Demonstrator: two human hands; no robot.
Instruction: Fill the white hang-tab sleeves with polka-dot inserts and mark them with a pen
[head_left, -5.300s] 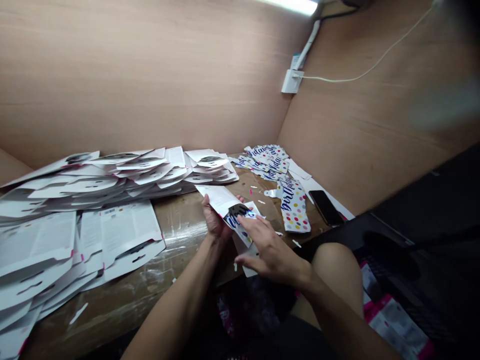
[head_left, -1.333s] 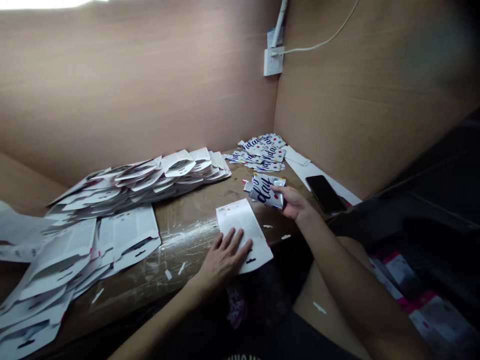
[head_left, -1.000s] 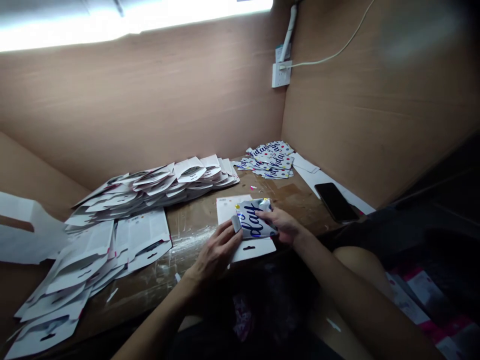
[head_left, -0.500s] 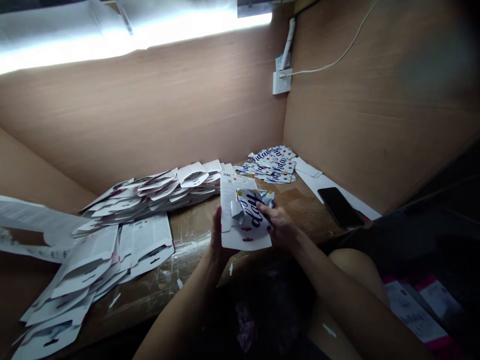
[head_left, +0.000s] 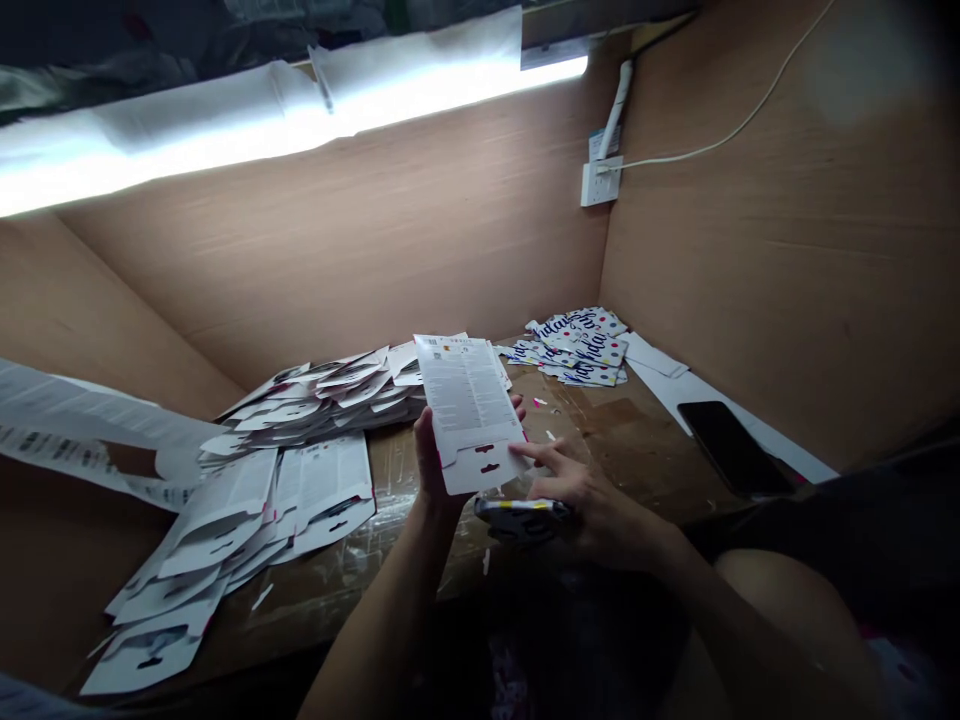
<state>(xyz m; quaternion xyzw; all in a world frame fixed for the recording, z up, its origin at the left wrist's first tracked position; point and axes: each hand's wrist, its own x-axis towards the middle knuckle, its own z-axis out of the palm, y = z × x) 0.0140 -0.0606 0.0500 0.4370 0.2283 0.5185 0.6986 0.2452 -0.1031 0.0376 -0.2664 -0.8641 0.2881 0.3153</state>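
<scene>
L hand [head_left: 433, 450] grips printed env. [head_left: 469, 410], barcode at top; R hand [head_left: 585, 490] holds foil pkt. [head_left: 525, 515], index extended to env.

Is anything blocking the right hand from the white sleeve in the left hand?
Nothing visible: the index finger of the right hand reaches the edge of the white sleeve in the left hand. The patterned packet sits below that finger.
</scene>
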